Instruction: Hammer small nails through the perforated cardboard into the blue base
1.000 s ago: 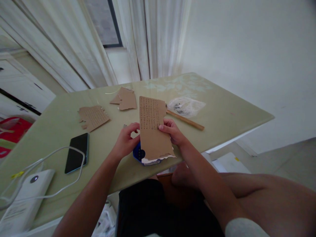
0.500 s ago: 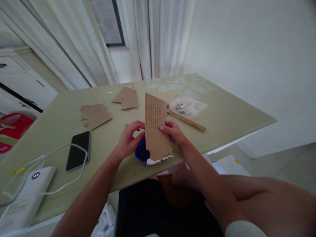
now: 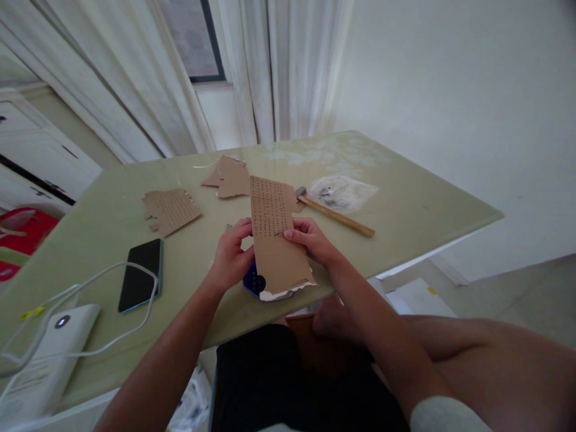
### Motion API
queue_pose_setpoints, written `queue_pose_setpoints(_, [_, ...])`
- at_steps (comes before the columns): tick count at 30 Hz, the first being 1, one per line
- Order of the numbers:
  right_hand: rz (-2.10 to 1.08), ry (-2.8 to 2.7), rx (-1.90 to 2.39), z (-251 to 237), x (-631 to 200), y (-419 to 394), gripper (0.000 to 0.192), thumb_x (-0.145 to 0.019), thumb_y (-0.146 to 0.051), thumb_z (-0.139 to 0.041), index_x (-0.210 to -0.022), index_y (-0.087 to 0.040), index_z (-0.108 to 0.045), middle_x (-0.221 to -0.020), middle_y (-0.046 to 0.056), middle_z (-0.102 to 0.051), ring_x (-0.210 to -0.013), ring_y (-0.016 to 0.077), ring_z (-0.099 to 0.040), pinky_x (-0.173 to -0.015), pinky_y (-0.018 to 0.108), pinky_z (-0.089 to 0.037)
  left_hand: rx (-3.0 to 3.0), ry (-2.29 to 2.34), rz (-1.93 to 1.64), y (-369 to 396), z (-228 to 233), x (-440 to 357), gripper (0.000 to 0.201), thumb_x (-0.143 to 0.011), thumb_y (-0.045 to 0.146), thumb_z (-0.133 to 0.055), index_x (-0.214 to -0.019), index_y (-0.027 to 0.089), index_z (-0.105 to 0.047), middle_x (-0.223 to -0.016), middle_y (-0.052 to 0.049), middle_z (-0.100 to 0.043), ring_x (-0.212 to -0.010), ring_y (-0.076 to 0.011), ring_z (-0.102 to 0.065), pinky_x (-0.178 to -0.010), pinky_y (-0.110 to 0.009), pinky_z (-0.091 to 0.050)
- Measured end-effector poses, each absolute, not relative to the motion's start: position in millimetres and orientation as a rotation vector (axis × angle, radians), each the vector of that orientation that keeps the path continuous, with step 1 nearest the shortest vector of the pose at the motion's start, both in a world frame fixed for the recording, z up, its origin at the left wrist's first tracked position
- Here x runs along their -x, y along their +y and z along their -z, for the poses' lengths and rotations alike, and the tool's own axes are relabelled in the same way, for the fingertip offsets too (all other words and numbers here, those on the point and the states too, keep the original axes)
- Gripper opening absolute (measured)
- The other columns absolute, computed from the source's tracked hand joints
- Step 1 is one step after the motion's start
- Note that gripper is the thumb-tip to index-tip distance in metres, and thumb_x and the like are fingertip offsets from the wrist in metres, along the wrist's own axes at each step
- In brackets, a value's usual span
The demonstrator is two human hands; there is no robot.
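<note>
A piece of brown cardboard [image 3: 285, 261] with rows of small punched holes and a torn lower edge is tilted up at the table's front. My right hand [image 3: 312, 240] grips its right edge, thumb on the front face beside a small dark mark. My left hand [image 3: 231, 252] is at the left edge, its fingers curled and their tips hidden behind the cardboard, so what they pinch does not show. Partly covered under the cardboard is a blue object with round holes [image 3: 254, 283]. Behind the cardboard's upper right lies a hammer [image 3: 339, 218] with a wooden handle.
Torn cardboard pieces, one with holes [image 3: 173, 210] and others behind [image 3: 234, 178], lie at the back left. A clear plastic bag [image 3: 344, 192] rests by the hammer. On the left are a phone [image 3: 141, 276], a white power bank [image 3: 54, 354] and a white cable [image 3: 150, 306].
The upper part of the cardboard has swung left and tilted lower, uncovering the hammer's head. My left fingertips now go behind its left edge. My right hand has shifted slightly with it.
</note>
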State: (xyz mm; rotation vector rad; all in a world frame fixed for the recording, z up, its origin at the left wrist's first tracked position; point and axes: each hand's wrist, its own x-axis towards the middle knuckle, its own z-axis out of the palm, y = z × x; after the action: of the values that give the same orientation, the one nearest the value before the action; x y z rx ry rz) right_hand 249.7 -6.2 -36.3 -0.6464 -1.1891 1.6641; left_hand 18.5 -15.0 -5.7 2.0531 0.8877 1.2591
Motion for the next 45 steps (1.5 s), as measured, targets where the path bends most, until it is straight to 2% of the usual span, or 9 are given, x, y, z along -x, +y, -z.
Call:
queue_pose_setpoints(4, [-1.65,-1.117,0.661,36,-250,-3,0.042,-0.079,-0.049,-0.097,-0.105,-0.018,-0.087,-0.097,0.005,-0.086,-0.08,0.0179,-0.077,-0.072,0.026,-0.06,-1.991,0.988,-1.374,-11,9,-19,0.04,-0.101,0.038,-0.074,-0.139,0.026,-0.072,-0.136,-0.011,-0.075,-0.114,-0.0262,-0.072,-0.092,-0.04,-0.061])
queue_pose_setpoints(6, [-1.642,-1.083,0.684,36,-251,-2,0.042,-0.077,-0.05,-0.097,-0.101,-0.018,-0.087,-0.092,0.005,-0.085,-0.074,0.0168,-0.075,-0.067,0.025,-0.058,-1.958,1.049,-1.467,-11,7,-17,0.04,-0.108,0.037,-0.065,-0.146,0.026,-0.067,-0.143,-0.012,-0.071,-0.121,-0.0254,-0.071,-0.094,-0.039,-0.061])
queue_pose_setpoints(10, [-1.638,-1.075,0.728,34,-251,-3,0.041,-0.075,-0.052,-0.097,-0.096,-0.018,-0.086,-0.085,0.003,-0.083,-0.064,0.0145,-0.069,-0.059,0.023,-0.053,-2.082,1.079,-1.566,-15,-2,-12,0.028,-0.113,0.033,-0.059,-0.135,0.027,-0.076,-0.147,-0.01,-0.071,-0.138,-0.0259,-0.065,-0.113,-0.044,-0.055])
queue_pose_setpoints(14, [-1.634,-1.115,0.726,32,-251,-4,0.042,-0.075,-0.055,-0.095,-0.095,-0.02,-0.086,-0.086,0.004,-0.082,-0.073,0.018,-0.072,-0.063,0.025,-0.054,-2.241,1.015,-1.452,-17,-6,-11,0.016,-0.106,0.032,-0.072,-0.116,0.027,-0.083,-0.137,-0.008,-0.078,-0.131,-0.026,-0.071,-0.117,-0.047,-0.054])
queue_pose_setpoints(19, [-1.626,-1.185,0.721,33,-250,-5,0.044,-0.078,-0.057,-0.093,-0.097,-0.018,-0.086,-0.087,0.004,-0.081,-0.076,0.0194,-0.072,-0.067,0.026,-0.054,-2.335,0.919,-1.365,-15,-2,-15,0.008,-0.1,0.026,-0.08,-0.108,0.026,-0.081,-0.117,-0.004,-0.086,-0.118,-0.0239,-0.079,-0.127,-0.053,-0.048])
queue_pose_setpoints(21, [-1.621,-1.209,0.732,35,-251,-5,0.045,-0.079,-0.058,-0.092,-0.098,-0.018,-0.086,-0.087,0.004,-0.081,-0.077,0.0189,-0.071,-0.067,0.026,-0.054,-2.312,0.909,-1.368,-15,-1,-16,0.005,-0.101,0.024,-0.078,-0.105,0.025,-0.08,-0.112,-0.004,-0.087,-0.113,-0.0233,-0.081,-0.124,-0.051,-0.052])
queue_pose_setpoints(25, [-1.611,-1.238,0.741,38,-251,-5,0.047,-0.082,-0.06,-0.091,-0.102,-0.018,-0.086,-0.087,0.004,-0.081,-0.077,0.0179,-0.072,-0.07,0.025,-0.054,-2.275,0.919,-1.381,-17,0,-17,0.005,-0.103,0.023,-0.074,-0.104,0.025,-0.078,-0.11,-0.005,-0.087,-0.117,-0.0252,-0.081,-0.115,-0.048,-0.059])
queue_pose_setpoints(32, [-1.596,-1.255,0.758,39,-251,-5,0.047,-0.083,-0.06,-0.09,-0.104,-0.017,-0.087,-0.093,0.005,-0.082,-0.074,0.0164,-0.07,-0.063,0.023,-0.052,-2.243,1.006,-1.378,-21,-1,-18,0.006,-0.106,0.026,-0.071,-0.109,0.025,-0.077,-0.113,-0.003,-0.088,-0.116,-0.0245,-0.083,-0.122,-0.05,-0.053])
queue_pose_setpoints(45, [-1.604,-1.253,0.742,36,-251,-6,0.049,-0.083,-0.062,-0.09,-0.102,-0.017,-0.087,-0.087,0.005,-0.082,-0.072,0.0162,-0.07,-0.064,0.023,-0.052,-2.189,1.074,-1.34,-22,-4,-18,0.013,-0.106,0.033,-0.068,-0.107,0.026,-0.078,-0.112,-0.003,-0.089,-0.11,-0.0245,-0.084,-0.122,-0.051,-0.054])
